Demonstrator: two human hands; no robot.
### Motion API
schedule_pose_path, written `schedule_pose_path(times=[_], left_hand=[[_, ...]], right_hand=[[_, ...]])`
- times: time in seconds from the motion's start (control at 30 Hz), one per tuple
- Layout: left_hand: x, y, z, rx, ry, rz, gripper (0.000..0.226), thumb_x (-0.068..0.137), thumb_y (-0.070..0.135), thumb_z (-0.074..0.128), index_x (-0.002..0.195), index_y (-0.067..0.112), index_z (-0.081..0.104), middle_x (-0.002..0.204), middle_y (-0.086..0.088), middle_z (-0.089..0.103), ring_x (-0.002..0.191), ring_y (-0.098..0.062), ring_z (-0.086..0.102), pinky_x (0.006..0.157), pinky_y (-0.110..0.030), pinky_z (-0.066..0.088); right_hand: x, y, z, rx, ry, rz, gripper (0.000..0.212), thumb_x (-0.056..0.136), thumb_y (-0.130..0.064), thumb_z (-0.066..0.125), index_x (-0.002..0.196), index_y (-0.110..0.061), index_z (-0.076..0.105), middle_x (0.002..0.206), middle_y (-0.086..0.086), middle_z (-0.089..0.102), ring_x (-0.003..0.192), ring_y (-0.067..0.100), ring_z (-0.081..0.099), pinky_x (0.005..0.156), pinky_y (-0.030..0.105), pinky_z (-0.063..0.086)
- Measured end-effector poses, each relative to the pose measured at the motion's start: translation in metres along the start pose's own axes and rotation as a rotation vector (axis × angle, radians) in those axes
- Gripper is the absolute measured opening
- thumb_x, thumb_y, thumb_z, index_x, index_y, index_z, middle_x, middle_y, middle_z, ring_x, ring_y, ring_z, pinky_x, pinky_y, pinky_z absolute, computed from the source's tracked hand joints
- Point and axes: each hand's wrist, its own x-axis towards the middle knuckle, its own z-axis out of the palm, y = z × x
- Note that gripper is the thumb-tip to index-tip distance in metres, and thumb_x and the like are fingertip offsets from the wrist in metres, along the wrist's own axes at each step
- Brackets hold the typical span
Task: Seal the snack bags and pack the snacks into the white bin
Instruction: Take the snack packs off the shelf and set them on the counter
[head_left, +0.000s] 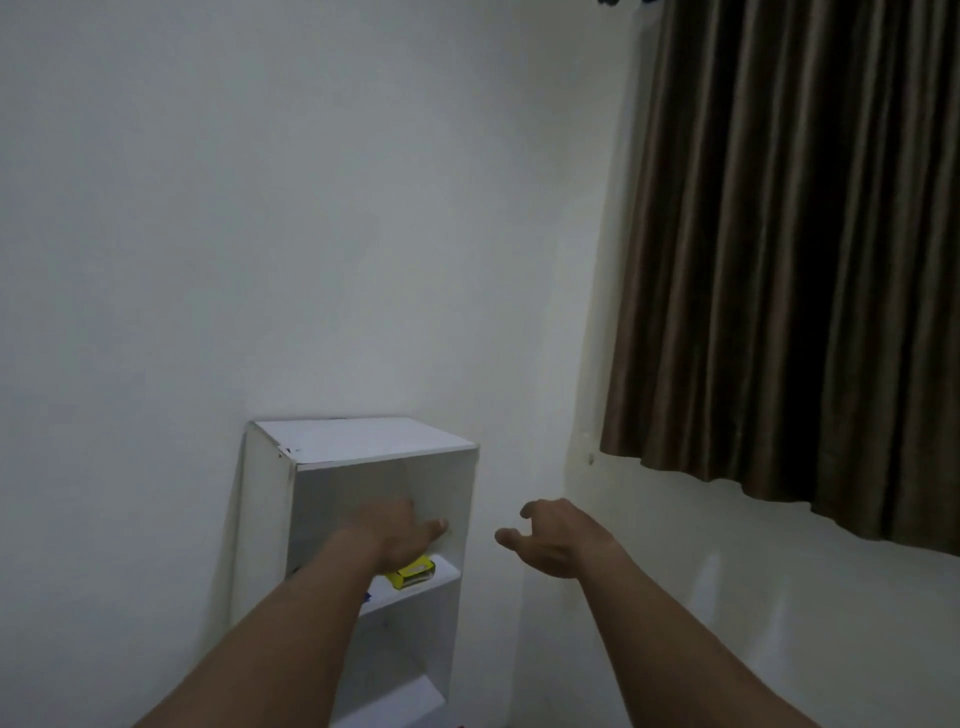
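A white shelf unit (363, 441) stands against the wall. A yellow snack pack (413, 573) lies on its upper shelf, partly hidden behind my wrist. My left hand (400, 532) reaches into the upper compartment just above that pack, fingers stretched forward and holding nothing. My right hand (550, 535) hovers in the air to the right of the shelf unit, fingers loosely curled and empty. No white bin is in view.
A brown curtain (789, 260) hangs at the right over a white ledge (779, 597). A small blue item (367, 596) shows on the upper shelf behind my left forearm. A lower shelf board (400, 701) is visible below.
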Motion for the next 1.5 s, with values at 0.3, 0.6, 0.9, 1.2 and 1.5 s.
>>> schedule_pose_path(times=[0.3,0.6,0.9,1.2,1.5], left_hand=[[0.079,-0.018,0.028,0.134,0.023,-0.084,0.076,0.091,0.067,0.042,0.144,0.013,0.041,0.150,-0.010,0.043,0.136,-0.028,0.042,0.109,-0.037,0.034],[0.172,-0.057,0.052,0.100,0.020,-0.140,0.079,0.083,0.072,0.044,0.131,0.011,0.055,0.133,-0.011,0.057,0.115,-0.026,0.056,0.096,-0.036,0.047],[0.234,-0.118,0.080,0.188,0.006,-0.288,0.075,0.085,0.073,0.038,0.118,0.010,0.062,0.117,-0.009,0.064,0.101,-0.024,0.063,0.088,-0.036,0.053],[0.283,-0.174,0.119,0.157,-0.052,-0.563,0.090,0.089,0.073,0.034,0.154,0.013,0.018,0.160,-0.008,0.022,0.143,-0.023,0.030,0.112,-0.029,0.029],[0.288,-0.225,0.153,0.240,-0.156,-0.817,0.069,0.084,0.054,0.063,0.137,0.013,0.048,0.131,-0.009,0.057,0.113,-0.024,0.057,0.098,-0.036,0.049]], right_hand=[[0.105,0.019,0.060,0.086,-0.041,-0.074,0.072,0.090,-0.066,0.045,0.135,-0.010,0.052,0.140,0.011,0.054,0.126,0.027,0.051,0.102,0.040,0.044],[0.209,0.011,0.102,0.120,-0.073,-0.128,0.072,0.089,-0.065,0.047,0.134,-0.009,0.054,0.137,0.011,0.056,0.122,0.028,0.054,0.099,0.039,0.047],[0.310,-0.019,0.174,0.191,-0.176,-0.275,0.068,0.088,-0.059,0.050,0.132,-0.008,0.057,0.137,0.011,0.058,0.125,0.029,0.054,0.101,0.037,0.047],[0.407,-0.039,0.261,0.174,-0.317,-0.420,0.049,0.086,-0.050,0.054,0.116,-0.012,0.061,0.124,0.011,0.063,0.113,0.029,0.060,0.092,0.035,0.049],[0.445,-0.058,0.332,0.193,-0.461,-0.449,0.082,0.075,-0.068,0.057,0.142,-0.023,0.044,0.136,0.004,0.056,0.118,0.024,0.057,0.094,0.029,0.048]])
